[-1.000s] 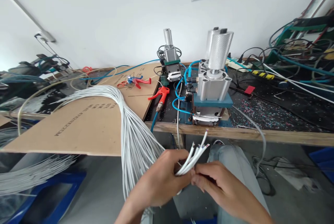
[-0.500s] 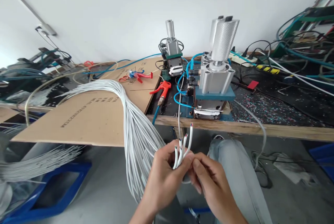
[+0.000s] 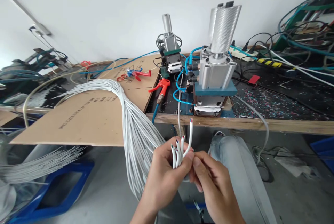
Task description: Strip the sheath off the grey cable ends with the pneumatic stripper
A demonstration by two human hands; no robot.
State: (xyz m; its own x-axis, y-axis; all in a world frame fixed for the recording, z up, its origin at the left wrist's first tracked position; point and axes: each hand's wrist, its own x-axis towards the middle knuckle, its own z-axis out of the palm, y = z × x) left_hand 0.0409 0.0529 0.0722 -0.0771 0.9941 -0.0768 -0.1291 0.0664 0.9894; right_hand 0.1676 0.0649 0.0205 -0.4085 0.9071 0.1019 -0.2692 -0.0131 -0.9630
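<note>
My left hand [image 3: 167,168] is closed around several white cables [image 3: 178,154], whose cut ends point up and show coloured wire cores. One cable end [image 3: 191,130] stands taller than the others, on the right of the bunch. Touching the left fingertips, my right hand [image 3: 212,178] is pinched with thumb against forefinger; what lies between them is hidden. To the left, a thick bundle of long white-grey cables [image 3: 130,119] runs over a cardboard sheet [image 3: 86,119] and hangs off the bench edge beside my left hand.
A pneumatic press-like machine [image 3: 216,74] stands at the bench edge [image 3: 261,124], with a smaller one [image 3: 171,50] behind. A red air gun [image 3: 162,86] and red-handled pliers [image 3: 139,73] lie left of them. More cables [image 3: 41,168] hang over a blue frame [image 3: 78,189] at lower left.
The view has shifted slightly. In my left hand the cable ends have shifted a little, and one more short end shows among them. My right hand stays pinched against the left fingertips.
</note>
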